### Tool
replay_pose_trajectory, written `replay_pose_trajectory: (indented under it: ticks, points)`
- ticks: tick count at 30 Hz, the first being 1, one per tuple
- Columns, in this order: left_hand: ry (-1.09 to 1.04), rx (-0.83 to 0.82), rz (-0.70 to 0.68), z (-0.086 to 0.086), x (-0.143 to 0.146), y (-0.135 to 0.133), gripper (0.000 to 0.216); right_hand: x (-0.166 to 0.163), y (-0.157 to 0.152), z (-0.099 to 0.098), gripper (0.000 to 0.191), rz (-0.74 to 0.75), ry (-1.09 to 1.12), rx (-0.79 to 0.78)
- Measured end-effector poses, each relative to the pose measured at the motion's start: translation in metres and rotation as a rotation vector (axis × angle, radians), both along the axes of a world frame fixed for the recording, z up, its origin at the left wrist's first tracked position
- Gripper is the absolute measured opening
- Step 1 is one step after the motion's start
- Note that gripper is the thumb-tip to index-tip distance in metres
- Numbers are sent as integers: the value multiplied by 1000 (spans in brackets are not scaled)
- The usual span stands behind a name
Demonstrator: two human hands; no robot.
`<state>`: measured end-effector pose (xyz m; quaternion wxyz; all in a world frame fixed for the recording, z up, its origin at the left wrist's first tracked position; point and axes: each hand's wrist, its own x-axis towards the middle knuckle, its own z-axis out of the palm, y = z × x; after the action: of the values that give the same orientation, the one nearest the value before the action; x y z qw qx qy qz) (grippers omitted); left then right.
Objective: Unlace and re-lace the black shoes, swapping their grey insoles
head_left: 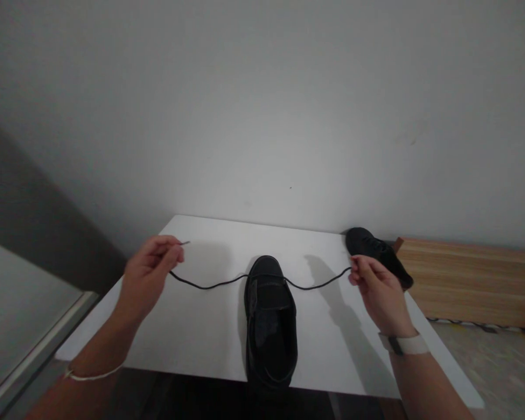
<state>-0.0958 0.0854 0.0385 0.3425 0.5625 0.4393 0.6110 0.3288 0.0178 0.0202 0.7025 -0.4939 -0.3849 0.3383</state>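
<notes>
A black shoe [254,344] rests on the white table [192,335], its toe toward the wall and its heel at the near edge. One black shoelace [210,286] runs across the front of the shoe and sags on both sides. To the left of the shoe, my left hand [151,265] pinches one end of the lace, and a short tip sticks out past the fingers. My right hand [374,283] pinches the lace on the other side, raised above the table; the end there is hidden by the fingers.
A second black shoe [371,245] lies at the table's back right corner, partly behind my right hand. A wooden board [472,280] stands beyond the right edge. The grey wall [262,116] closes off the back.
</notes>
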Motion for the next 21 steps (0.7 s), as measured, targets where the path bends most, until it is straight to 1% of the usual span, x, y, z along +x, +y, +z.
replay_pose_trajectory:
  ticks: [1, 2, 3, 5, 7, 10, 13, 21]
  points:
    - [80, -54, -66, -4, 11, -4, 14, -10, 0, -4, 34, 81, -43, -55]
    - [201, -119, -166, -9, 22, -9, 13, -20, -1, -8, 35, 159, -85, -106]
    - [254, -152, -231, -13, 33, -12, 13, -30, -1, -11, 35, 229, -123, -149]
    - [316, -195, -329, -22, 53, -18, 15, -48, -2, -16, 36, 334, -179, -213]
    - [338, -217, -383, -30, 67, -22, 16, -62, -2, -19, 38, 397, -211, -253]
    - [367, -246, -431, -40, 79, -24, 17, -74, -1, -23, 39, 444, -245, -284]
    - [381, -264, -454, -45, 84, -23, 17, -78, 1, -27, 37, 461, -282, -294]
    - [370, -276, -461, -48, 89, -21, 19, -75, 3, -35, 23, 466, -382, -302]
